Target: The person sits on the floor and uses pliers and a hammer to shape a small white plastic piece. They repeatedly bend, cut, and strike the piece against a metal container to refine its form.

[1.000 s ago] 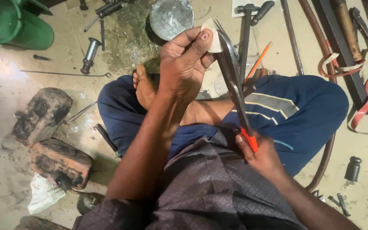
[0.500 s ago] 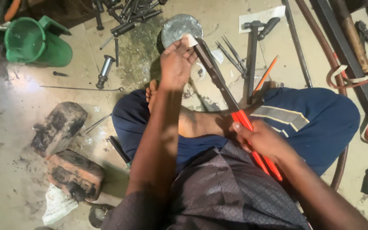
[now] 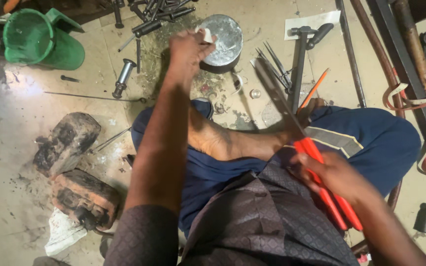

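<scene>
The left arm stretches straight forward, its hand (image 3: 189, 49) closed with fingers pinched together. The right arm is bent close to the body, its hand (image 3: 332, 175) curled in a firm grip, slightly blurred.

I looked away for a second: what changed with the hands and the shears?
The left hand carried its small white piece off the shears' blades out over the round metal tin. The right hand kept its grip on the red handles. The person stayed seated cross-legged.

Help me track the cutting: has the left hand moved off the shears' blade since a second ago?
Yes. The left hand with its white scrap has left the shears and now reaches left over the round metal tin.
</scene>
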